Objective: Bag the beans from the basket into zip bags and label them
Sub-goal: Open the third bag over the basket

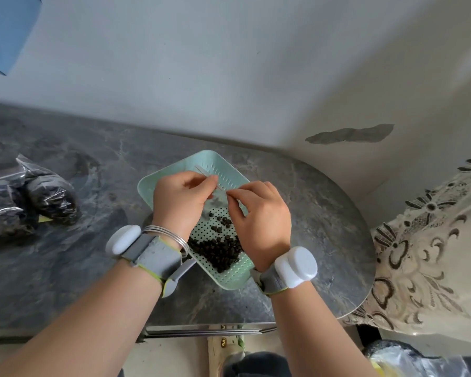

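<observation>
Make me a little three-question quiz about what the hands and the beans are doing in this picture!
1. True or false: the green basket is completely full of beans.
2. Which side of the counter holds the filled bags: A) the person's left, B) the person's right?
3. Fill in: the left hand and right hand are pinching a thin clear ____ above the basket.

Key
1. False; only a small pile lies at the near end.
2. A.
3. Bag, an empty zip bag, it seems; it is hard to see.

Soft daylight, fisheye-warped, blurred edges
</observation>
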`<action>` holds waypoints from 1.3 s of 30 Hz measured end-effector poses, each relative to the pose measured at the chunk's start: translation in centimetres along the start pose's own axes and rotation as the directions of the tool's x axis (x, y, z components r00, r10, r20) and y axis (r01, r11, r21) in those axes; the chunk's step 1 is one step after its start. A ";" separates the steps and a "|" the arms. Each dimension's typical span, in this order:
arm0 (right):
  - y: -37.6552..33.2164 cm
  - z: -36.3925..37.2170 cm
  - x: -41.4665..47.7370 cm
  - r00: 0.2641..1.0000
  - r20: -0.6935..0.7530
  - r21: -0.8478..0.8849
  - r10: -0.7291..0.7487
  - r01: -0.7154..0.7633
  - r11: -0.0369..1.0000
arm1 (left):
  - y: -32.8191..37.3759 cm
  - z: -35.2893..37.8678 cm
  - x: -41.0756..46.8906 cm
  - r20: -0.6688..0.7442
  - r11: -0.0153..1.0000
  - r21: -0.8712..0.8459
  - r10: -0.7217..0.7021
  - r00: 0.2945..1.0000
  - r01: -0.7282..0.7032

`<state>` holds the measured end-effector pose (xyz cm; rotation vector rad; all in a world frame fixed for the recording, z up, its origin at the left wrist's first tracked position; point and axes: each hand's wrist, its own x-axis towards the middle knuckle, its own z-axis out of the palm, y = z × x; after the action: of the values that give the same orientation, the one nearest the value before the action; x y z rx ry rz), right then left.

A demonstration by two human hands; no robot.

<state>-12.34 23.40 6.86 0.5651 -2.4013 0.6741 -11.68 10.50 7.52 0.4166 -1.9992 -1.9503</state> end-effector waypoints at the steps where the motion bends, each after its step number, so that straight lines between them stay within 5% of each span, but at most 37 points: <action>1: -0.1 0.0 0.0 1.000 0.010 0.012 0.017 -0.017 1.000 | -0.1 0.0 0.0 -0.016 0.999 0.026 0.033 0.999 -0.032; 8: -0.4 -0.5 0.4 0.994 0.069 0.087 0.081 -0.087 0.992 | -0.1 -0.3 0.3 0.004 0.998 0.006 0.069 0.998 -0.069; 20: 0.6 -1.1 0.5 0.993 -0.037 -0.065 -0.115 0.112 0.992 | 0.1 -1.1 1.0 0.188 0.958 -0.179 -0.188 0.964 0.222; 27: 0.4 -1.3 0.4 0.999 0.038 0.071 0.033 -0.036 0.997 | -0.1 -0.9 0.7 0.140 0.982 -0.151 -0.096 0.985 0.117; 39: 0.3 -1.4 0.3 0.975 0.213 0.231 0.061 -0.111 0.967 | -0.5 -0.5 0.7 0.101 0.998 -0.069 0.019 0.995 -0.012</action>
<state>-12.14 24.32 7.93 0.6607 -2.5638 1.0004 -12.12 9.76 7.06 0.2900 -1.9825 -2.0621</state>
